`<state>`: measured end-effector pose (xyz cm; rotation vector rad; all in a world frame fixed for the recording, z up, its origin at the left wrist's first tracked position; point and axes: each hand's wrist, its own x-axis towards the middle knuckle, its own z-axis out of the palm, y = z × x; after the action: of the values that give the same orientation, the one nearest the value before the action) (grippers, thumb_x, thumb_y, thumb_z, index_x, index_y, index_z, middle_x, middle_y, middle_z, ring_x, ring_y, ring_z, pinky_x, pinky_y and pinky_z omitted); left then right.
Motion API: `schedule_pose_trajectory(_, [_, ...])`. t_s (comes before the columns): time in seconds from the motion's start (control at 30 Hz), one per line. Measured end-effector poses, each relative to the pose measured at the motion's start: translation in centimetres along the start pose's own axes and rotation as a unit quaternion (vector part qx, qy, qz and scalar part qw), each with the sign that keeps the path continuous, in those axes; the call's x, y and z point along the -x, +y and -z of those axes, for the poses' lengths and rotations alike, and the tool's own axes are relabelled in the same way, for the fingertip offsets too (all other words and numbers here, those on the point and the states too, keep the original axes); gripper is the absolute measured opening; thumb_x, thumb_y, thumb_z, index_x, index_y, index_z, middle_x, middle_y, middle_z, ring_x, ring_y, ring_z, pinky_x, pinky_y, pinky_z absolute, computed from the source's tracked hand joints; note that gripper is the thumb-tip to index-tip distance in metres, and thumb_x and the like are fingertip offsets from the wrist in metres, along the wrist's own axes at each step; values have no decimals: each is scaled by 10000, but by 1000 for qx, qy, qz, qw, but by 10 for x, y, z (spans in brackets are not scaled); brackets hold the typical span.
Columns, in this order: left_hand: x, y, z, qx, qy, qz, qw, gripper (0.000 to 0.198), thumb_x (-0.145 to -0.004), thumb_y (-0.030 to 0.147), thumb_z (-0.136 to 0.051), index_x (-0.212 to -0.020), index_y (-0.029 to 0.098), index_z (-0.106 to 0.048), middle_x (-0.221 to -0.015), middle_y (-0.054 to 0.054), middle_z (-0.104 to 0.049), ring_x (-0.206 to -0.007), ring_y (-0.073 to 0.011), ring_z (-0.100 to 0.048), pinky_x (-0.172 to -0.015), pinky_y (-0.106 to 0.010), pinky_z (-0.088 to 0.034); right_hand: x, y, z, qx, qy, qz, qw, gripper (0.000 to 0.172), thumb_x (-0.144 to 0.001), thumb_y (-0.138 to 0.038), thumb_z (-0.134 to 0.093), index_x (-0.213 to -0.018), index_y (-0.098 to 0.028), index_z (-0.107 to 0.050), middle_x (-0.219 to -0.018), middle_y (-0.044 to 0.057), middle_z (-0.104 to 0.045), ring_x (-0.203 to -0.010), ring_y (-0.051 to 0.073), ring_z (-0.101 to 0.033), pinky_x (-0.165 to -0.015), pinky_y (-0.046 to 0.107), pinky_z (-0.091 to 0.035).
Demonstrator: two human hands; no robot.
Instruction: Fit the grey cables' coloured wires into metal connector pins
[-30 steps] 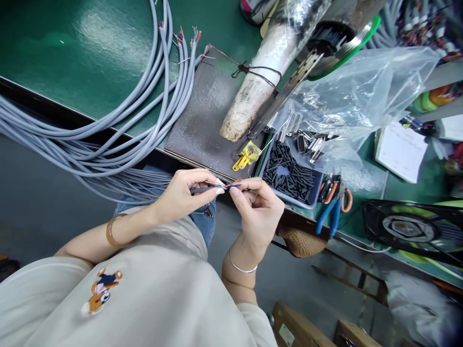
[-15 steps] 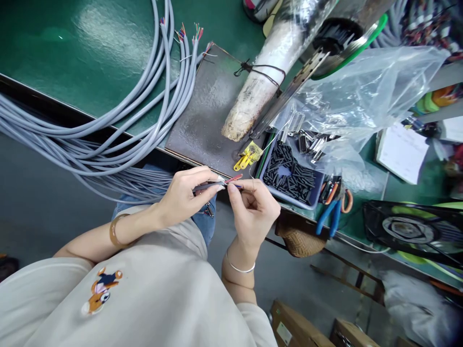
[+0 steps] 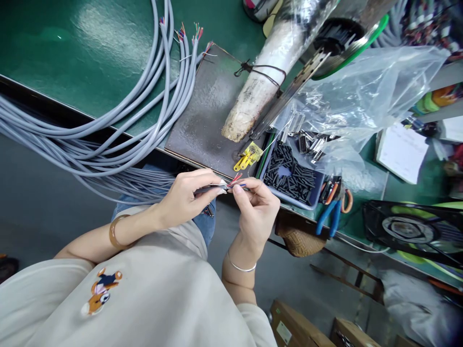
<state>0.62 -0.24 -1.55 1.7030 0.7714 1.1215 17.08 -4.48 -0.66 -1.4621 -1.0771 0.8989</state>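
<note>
Between thumb and fingers, my left hand [image 3: 193,193] pinches the end of a grey cable [image 3: 210,187], close to where its thin wires come out. Red and dark wires [image 3: 236,179] fan from that end toward my right hand [image 3: 255,205], which is closed with thumb and forefinger pinched on some of the thin wires. Both sets of fingertips are only a little apart, in front of the bench edge. Just beyond them a yellow clip-like piece [image 3: 249,156] lies on the dark board [image 3: 202,111]. Most of the held cable is hidden by my left hand.
Grey cables [image 3: 144,140] with stripped ends drape over the bench at left. A blue tray [image 3: 318,190] of black sleeves and metal connectors stands right of my hands, beside blue-handled pliers [image 3: 329,217]. A wrapped white tube [image 3: 256,91] and metal bar [image 3: 289,94] overhang the board.
My right fingertips have shifted slightly right, away from my left fingertips. The red wires now spread more and point further up.
</note>
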Motion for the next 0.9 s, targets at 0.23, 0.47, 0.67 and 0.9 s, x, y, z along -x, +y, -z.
schedule_pose_trajectory(0.23, [-1, 1, 6, 45, -49, 37, 997, 133, -938, 173, -618, -930, 116, -739, -815, -64, -719, -716, -116, -634, -663, -216, -502, -3, -3, 6, -35, -48, -10, 998, 34, -804, -278, -771, -796, -249, -758, -732, -25, -692, -493, 55, -444, -436, 212, -314])
schedule_pose_trajectory(0.47, [-5, 7, 10, 81, -96, 78, 989, 159, -930, 210, -628, -876, 118, -746, -734, -36, -678, -652, -97, -571, -614, -204, -461, -4, 0, 14, 7, -70, 2, 998, 57, -792, -296, -788, -840, -267, -797, -725, -8, -659, -529, 76, -412, -466, 234, -300])
schedule_pose_trajectory(0.67, [-2, 7, 4, 103, -81, 142, 981, 156, -911, 239, -638, -894, 104, -715, -777, -37, -661, -575, -70, -532, -517, -183, -427, 2, -2, 8, 49, -27, 39, 998, 60, -828, -296, -756, -835, -240, -775, -654, -32, -574, -526, 77, -402, -480, 240, -295])
schedule_pose_trajectory(0.9, [1, 7, -2, 20, 22, 57, 998, 113, -933, 210, -627, -917, 132, -707, -799, -43, -670, -687, -109, -597, -609, -212, -485, 15, -8, -6, 153, 64, 135, 977, 88, -876, -301, -720, -841, -232, -763, -679, -14, -616, -536, 88, -436, -471, 252, -306])
